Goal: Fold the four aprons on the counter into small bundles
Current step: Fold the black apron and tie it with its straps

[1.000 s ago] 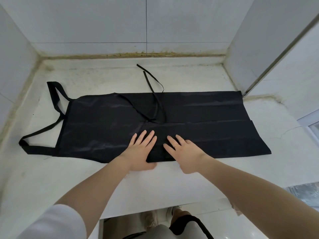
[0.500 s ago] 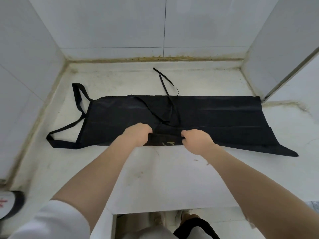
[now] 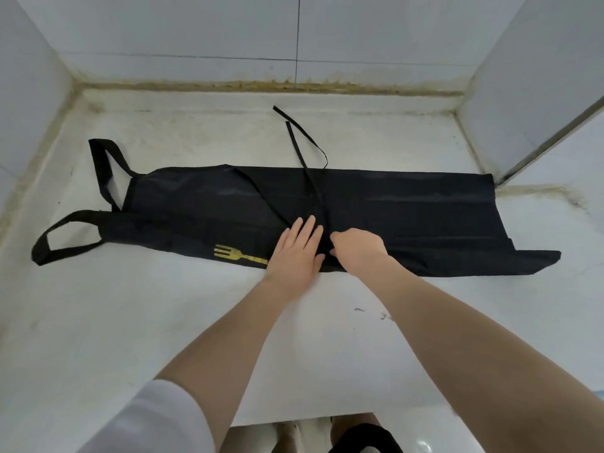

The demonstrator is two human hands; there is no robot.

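One black apron (image 3: 408, 217) lies lengthwise across the white counter (image 3: 163, 322), folded into a long narrow strip. A gold fork print (image 3: 237, 255) shows on its near folded edge. Its neck loops (image 3: 68, 237) stick out at the left, and thin tie straps (image 3: 304, 142) trail toward the back wall. My left hand (image 3: 299, 253) presses flat on the middle of the strip, fingers spread. My right hand (image 3: 358, 251) sits just right of it, fingers curled onto the folded fabric. No other aprons are in view.
Tiled walls close the counter at the back and left, with a wall corner (image 3: 510, 125) jutting in at the right. The counter's front edge (image 3: 294, 420) runs below my forearms, with the floor and my shoes beneath.
The near edge of the apron has been folded over away from me, showing the gold fork print. My left hand went from gripping the edge to lying flat; the right stays curled on the fold.
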